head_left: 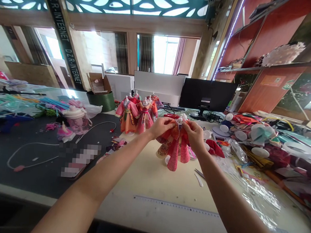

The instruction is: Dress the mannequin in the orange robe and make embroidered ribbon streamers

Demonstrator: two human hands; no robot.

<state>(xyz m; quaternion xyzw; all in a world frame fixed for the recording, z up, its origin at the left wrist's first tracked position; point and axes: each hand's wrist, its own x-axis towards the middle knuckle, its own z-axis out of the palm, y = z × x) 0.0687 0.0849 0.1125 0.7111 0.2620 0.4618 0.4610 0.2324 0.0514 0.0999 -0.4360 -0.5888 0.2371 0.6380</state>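
A small red and pink doll dress (174,146) on a little white-topped stand hangs upright between my hands, above the cream part of the table. My left hand (163,127) pinches its left shoulder and sleeve. On the other side, the fingers of my right hand (194,132) are closed on the opposite shoulder. The dress has a patterned collar and several separate skirt panels that flare at the bottom. Behind it to the left stand several similar doll dresses (127,116) in pink, orange and red.
A ruler (176,205) lies near the table's front edge, with scissors (199,174) to the right. Fabric scraps (265,138) and clear plastic wrap (258,198) crowd the right side. At left are a phone (80,162), a white cable (36,143) and a lidded cup (76,120). Monitors (208,95) stand behind.
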